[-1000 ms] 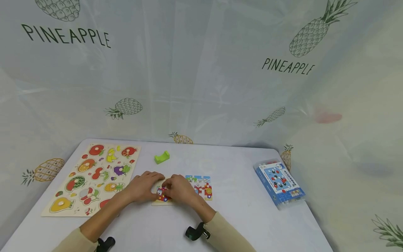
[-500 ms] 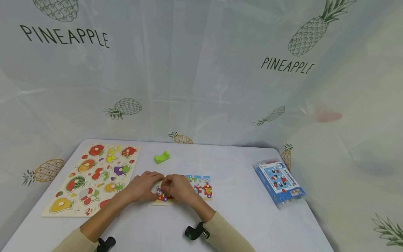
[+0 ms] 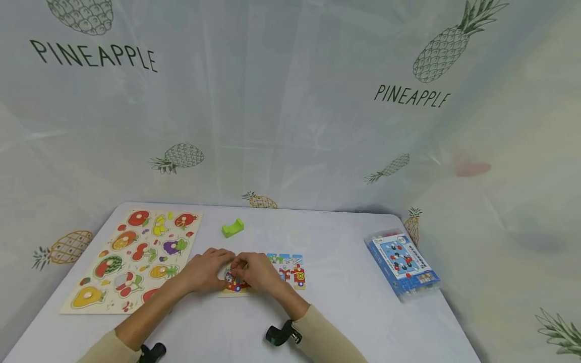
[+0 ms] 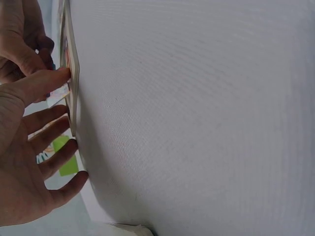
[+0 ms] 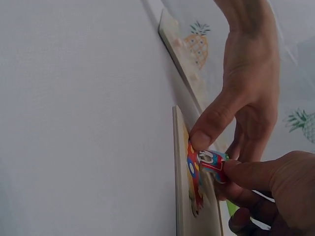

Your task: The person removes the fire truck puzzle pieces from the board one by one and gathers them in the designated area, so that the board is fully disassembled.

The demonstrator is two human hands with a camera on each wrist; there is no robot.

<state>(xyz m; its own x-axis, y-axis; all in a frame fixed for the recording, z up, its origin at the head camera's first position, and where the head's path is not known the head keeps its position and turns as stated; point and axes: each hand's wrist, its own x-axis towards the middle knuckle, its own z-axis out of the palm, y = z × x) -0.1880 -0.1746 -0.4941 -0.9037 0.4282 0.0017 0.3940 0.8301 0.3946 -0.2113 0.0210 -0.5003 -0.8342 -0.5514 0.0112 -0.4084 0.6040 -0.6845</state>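
On the table lies a small wooden jigsaw puzzle board [image 3: 233,295] with a colourful vehicle picture. My right hand [image 3: 257,272] is over its middle, pinching a puzzle piece [image 5: 212,160] between thumb and fingers. That piece stands tilted up from the board's surface in the right wrist view. At the board's left side is my left hand [image 3: 206,269], its thumb [image 5: 203,137] resting on the printed face beside the piece. The other fingers [image 4: 59,160] of the left hand are spread along the left edge, near the tabletop. My right hand hides the board's middle.
A large fruit peg puzzle [image 3: 150,254] lies at the left, partly under my left forearm. Behind the board sits a green curved block [image 3: 233,228]. A blue boxed set [image 3: 402,262] lies at the table's right edge. A pineapple-print curtain [image 3: 290,101] hangs behind.
Fingers of my right hand have shifted slightly and the pinched piece has tilted up. My left hand stays in place at the board's left side.
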